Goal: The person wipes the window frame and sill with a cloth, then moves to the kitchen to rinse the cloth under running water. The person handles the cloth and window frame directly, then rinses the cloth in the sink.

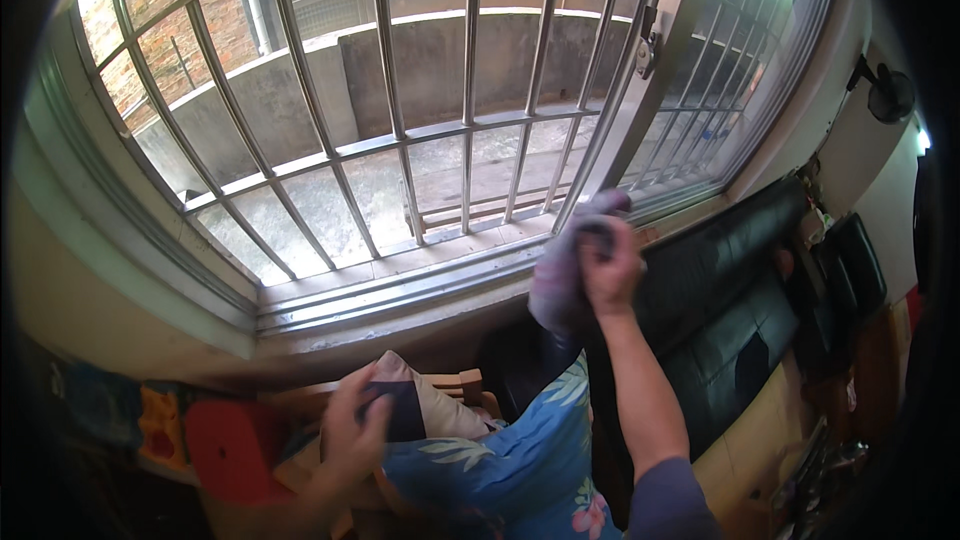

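Observation:
My right hand (611,270) is raised at the lower right corner of a barred sliding window (469,120), closed around a bunched greyish-pink cloth (559,274). Blurring hides the cloth's edges, and whether it touches the window frame is unclear. My left hand (356,420) is held at the lower left with its fingers apart and nothing in them, in front of a beige and dark cushion (442,409). Between my arms lies blue floral fabric (510,457). The metal window track (405,281) runs along the sill above the cushion.
A black padded sofa (712,307) stands along the wall at right. At lower left are a red object (232,450) and an orange item (163,424). A wooden chair part (457,382) shows behind the cushion. A small fan (890,94) hangs on the right wall.

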A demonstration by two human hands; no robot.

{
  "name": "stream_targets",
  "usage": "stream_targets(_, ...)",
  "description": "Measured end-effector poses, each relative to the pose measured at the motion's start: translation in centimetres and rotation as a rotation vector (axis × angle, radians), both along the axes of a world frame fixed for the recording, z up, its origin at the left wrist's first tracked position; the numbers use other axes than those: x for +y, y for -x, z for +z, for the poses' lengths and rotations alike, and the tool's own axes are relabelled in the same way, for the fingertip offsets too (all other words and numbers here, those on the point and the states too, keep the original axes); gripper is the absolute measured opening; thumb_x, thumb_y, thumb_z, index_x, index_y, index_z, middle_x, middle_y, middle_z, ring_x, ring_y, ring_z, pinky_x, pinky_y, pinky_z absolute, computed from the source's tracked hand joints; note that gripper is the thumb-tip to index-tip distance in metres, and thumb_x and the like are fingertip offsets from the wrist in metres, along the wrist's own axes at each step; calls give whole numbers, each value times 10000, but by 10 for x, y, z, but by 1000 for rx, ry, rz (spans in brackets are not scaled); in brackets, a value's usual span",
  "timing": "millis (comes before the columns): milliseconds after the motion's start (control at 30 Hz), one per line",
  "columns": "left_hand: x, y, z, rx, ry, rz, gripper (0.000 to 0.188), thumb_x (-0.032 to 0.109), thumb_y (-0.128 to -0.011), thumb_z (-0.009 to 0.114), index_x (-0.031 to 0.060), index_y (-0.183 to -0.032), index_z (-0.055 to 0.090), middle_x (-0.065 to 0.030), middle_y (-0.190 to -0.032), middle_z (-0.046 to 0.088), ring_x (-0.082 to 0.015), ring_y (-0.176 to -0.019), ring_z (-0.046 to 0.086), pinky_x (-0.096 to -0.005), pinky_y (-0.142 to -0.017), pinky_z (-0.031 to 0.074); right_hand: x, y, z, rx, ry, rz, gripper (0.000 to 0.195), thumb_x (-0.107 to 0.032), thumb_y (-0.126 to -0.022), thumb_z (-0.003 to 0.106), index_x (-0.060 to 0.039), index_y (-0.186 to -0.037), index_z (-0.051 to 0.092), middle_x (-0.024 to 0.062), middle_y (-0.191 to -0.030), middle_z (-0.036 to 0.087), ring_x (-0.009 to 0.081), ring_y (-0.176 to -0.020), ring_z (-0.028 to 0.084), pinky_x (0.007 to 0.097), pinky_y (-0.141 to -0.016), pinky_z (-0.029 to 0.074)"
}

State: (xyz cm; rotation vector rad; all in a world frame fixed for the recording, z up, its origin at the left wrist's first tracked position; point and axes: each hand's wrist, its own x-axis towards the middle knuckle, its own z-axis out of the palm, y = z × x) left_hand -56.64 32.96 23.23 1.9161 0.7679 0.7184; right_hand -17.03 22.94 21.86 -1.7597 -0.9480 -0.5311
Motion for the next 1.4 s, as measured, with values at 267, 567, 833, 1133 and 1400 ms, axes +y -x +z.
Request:
stream_targets(267,98,226,71,283,-948,498,507,232,-1054,479,-57,-1465,414,-188,-1444,492,-317,-1378,452,-435,-1155,361,57,-50,-177,-372,762,-170,155,-266,-889,609,-114,-908,588,104,-894,622,305,-888,611,466,-765,441)
stream_targets(567,199,117,200,496,-1589,-116,355,301,-989,620,38,-1228,619,-199,-1296,580,-397,-1248,564,-514,-1002,481,59,-64,-152,-411,997,-281,304,-365,-963,579,-96,-857,671,105,-903,655,300,-934,606,485,-867,410)
stream_targets(833,296,-7,214,-523,-1425,436,569,476,-984,603,-26,-1250,597,-236,-1232,605,-412,-1205,576,-469,-997,471,93,-54,-154,-350,926,-286,320,-353,-977,570,-73,-850,658,137,-902,649,339,-929,610,500,-863,421)
stream_targets(1133,392,-55,262,-341,-771,843,1057,823,-861,482,-117,-1345,486,-140,-865,730,-183,-820,722,-317,-723,532,87,-59,-168,-273,846,-391,342,-350,-1007,519,-69,-871,659,153,-900,653,357,-907,618,517,-821,427)
stream_targets(1400,479,-29,184,-550,-358,576,690,660,-957,529,2,-1021,725,-84,-743,694,-136,-610,640,-256,-551,507,192,94,-156,48,692,91,342,-282,-989,487,-73,-772,648,190,-754,660,389,-714,644,525,-660,503)
